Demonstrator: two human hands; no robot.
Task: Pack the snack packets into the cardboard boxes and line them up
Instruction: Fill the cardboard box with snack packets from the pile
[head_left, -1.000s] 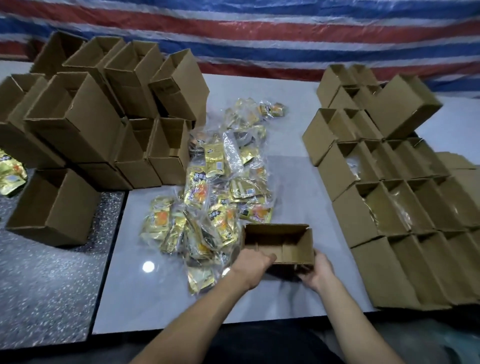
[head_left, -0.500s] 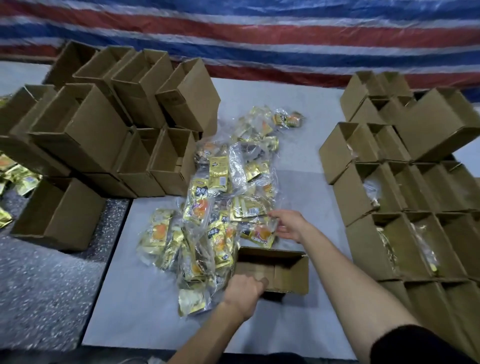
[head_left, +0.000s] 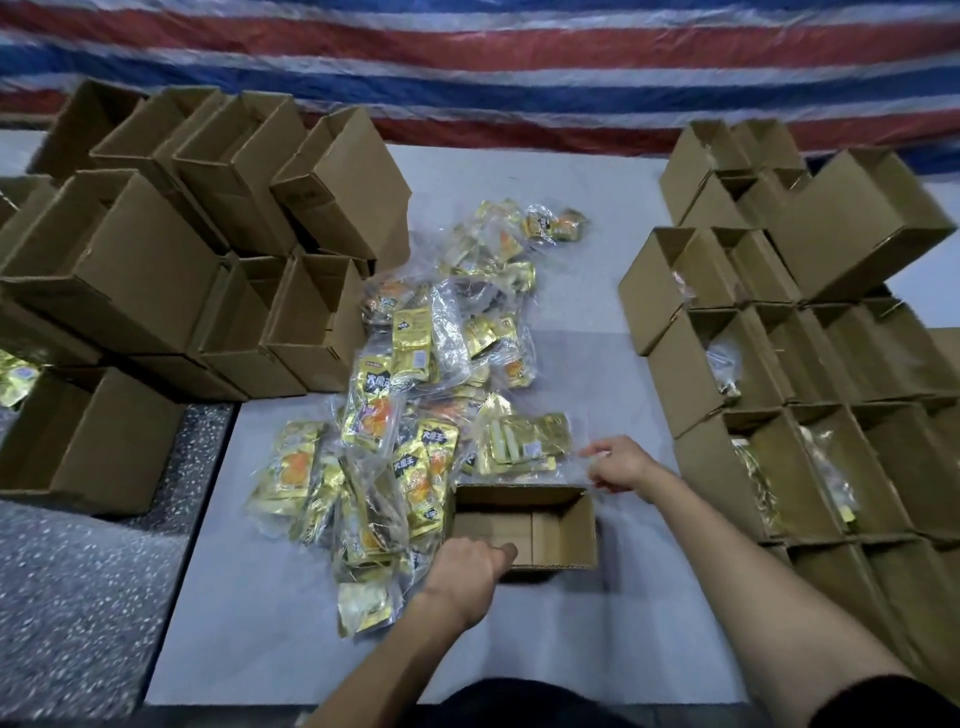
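A small open cardboard box (head_left: 563, 535) lies on the white table (head_left: 280, 644) in front of me, with nothing visible inside. My left hand (head_left: 467, 569) grips its near left edge, thumb over the rim. Just beyond the box, my right hand (head_left: 621, 462) pinches the edge of a clear bag of gold snack packets (head_left: 524, 444). That bag lies at the near right end of a long pile of similar bagged snack packets (head_left: 410, 384) running up the table's middle.
Empty open boxes (head_left: 156, 270) are stacked at the left, one more (head_left: 104, 452) on the speckled surface (head_left: 78, 597). Rows of boxes (head_left: 769, 467) stand at the right, some holding bagged packets. A striped tarp (head_left: 467, 62) hangs behind.
My right hand left the box's right side, reached to the pile and took hold of a clear bag of packets. My left hand stayed on the box's near edge.
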